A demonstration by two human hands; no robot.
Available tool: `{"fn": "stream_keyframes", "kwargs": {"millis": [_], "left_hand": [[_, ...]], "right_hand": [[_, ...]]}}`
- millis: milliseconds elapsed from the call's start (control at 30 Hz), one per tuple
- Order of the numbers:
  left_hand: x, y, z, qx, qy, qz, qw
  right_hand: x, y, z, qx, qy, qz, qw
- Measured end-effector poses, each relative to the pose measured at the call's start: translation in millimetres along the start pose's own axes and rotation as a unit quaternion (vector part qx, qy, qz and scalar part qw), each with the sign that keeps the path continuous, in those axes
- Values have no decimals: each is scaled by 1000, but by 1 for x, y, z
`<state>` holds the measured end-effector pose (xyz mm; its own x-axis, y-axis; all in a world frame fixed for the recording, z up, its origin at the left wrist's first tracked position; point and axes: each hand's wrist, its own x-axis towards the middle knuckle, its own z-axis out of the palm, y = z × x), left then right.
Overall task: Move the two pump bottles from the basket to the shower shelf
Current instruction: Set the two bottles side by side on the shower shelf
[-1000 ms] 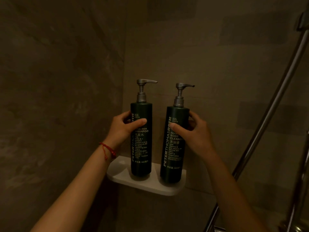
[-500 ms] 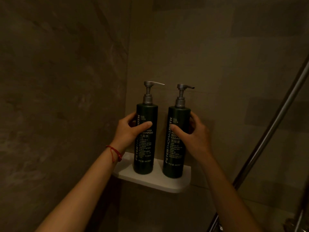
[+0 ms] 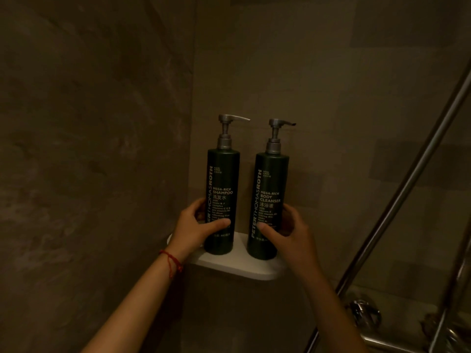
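While both dark green pump bottles stand upright on white corner shower shelf (image 3: 237,267), left hand (image 3: 193,229) grip wraps shampoo bottle (image 3: 221,200) low, right hand (image 3: 290,234) grip wraps body-cleanser bottle (image 3: 269,207) low; likely steadying and squaring labels forward. Placement looks nearly complete.
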<state>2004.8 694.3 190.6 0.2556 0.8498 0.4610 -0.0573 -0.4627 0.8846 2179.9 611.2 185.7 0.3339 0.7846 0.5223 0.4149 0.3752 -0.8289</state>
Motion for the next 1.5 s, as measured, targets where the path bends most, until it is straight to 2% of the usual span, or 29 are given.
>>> {"fn": "stream_keyframes", "kwargs": {"millis": [433,1500], "left_hand": [[7,-3,-5,-49,14,-29,998],[2,-8,-9,-59,17,-13,998]], "right_hand": [[-14,1,14,-34,45,-4,998],[-13,7,18,-33,42,-4,999]]}}
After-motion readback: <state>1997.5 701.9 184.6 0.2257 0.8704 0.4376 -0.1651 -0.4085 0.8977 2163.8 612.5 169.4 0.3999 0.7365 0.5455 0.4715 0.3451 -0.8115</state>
